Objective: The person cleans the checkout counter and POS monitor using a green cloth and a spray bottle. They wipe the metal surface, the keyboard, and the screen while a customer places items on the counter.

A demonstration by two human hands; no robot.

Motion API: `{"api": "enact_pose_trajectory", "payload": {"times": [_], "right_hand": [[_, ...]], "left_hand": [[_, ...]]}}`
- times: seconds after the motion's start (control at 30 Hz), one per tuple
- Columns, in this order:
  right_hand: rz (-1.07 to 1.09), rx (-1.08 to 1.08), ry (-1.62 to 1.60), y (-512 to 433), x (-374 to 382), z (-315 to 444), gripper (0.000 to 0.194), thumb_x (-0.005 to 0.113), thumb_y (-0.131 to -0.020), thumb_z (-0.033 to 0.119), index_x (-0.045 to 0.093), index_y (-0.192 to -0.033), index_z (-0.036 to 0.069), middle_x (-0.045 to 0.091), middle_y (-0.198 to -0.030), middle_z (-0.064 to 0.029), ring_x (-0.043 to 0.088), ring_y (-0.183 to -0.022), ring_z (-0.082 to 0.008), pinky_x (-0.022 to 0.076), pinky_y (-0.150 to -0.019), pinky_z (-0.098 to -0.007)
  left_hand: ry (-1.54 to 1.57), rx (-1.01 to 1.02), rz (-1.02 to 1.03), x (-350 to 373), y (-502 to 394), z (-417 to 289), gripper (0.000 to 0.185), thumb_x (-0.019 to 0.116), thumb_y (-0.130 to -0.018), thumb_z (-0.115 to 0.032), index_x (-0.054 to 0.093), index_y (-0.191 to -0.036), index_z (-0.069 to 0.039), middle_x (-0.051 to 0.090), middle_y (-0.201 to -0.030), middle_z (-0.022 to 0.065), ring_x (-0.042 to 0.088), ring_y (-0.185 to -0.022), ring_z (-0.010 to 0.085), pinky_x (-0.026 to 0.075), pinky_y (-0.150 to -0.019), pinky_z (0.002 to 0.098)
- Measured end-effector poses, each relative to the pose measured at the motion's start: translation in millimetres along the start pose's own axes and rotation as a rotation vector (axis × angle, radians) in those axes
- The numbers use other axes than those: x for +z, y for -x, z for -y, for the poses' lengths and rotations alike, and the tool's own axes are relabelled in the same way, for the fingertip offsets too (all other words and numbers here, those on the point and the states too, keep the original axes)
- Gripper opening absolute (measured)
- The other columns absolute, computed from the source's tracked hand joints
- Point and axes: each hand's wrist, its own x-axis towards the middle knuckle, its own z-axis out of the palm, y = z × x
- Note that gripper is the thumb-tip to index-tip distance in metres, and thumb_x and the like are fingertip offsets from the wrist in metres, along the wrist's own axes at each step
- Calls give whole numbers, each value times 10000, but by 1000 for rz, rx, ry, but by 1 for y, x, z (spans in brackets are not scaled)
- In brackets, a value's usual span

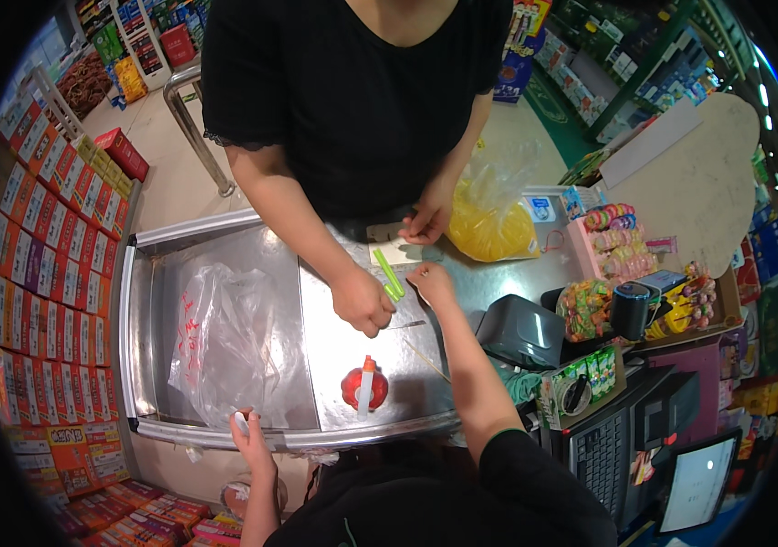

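Observation:
My left hand (252, 441) is at the near edge of the metal counter (252, 239), fingers closed around a small white object (241, 424). My right hand (434, 286) reaches over the counter with curled fingers; whether it holds anything is unclear. Two bright green strips (389, 275) lie just left of it, by a pale card (389, 243). Across from me, another person's hand (363, 301) rests near the strips, and their other hand (428, 222) is above the card. Closer to me are a red pumpkin-shaped item (379, 391) with a white, orange-capped tube (366, 390) over it, and a thin stick (428, 361).
A clear plastic bag (225, 342) covers the counter's left section. Toward the right stand a bag of yellow contents (488, 222), a dark grey device (522, 331), candy packs (587, 308), a keyboard (597, 448) and a monitor (697, 485). Stacked cartons (54, 273) line the left side.

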Motion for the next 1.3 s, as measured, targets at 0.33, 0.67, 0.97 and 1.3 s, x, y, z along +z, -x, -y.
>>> {"api": "enact_pose_trajectory", "payload": {"times": [0.33, 0.67, 0.97, 1.3], "right_hand": [[70, -44, 380, -17, 31, 57, 360, 730, -778, 311, 633, -957, 14, 670, -992, -194, 645, -938, -344, 525, -775, -424], [298, -19, 377, 3, 26, 61, 663, 796, -721, 313, 483, -1198, -26, 567, -1173, -242, 578, -1099, -358, 500, -875, -420], [63, -193, 464, 46, 44, 46, 476, 729, -791, 353, 509, -1046, 17, 596, -1026, -211, 605, -966, -394, 504, -782, -465], [165, -181, 145, 15, 18, 31, 321, 568, -898, 267, 521, -969, -43, 622, -949, -312, 603, -896, -461, 469, -777, -521]], "left_hand": [[-20, 37, 15, 8, 3, -5, 171, 535, -944, -172, 525, -1008, -14, 501, -905, 36, 472, -862, 138, 396, -815, 285], [12, 8, -33, -7, 11, 7, 185, 548, -940, -182, 541, -1018, -14, 521, -908, 36, 472, -853, 134, 400, -800, 282], [-23, 73, -44, -14, 13, 14, 178, 541, -946, -178, 540, -1012, -13, 522, -905, 37, 474, -840, 135, 402, -795, 275], [37, 115, -49, -16, 22, 18, 176, 527, -960, -198, 525, -974, -23, 491, -870, 22, 440, -808, 122, 380, -762, 267]]}}
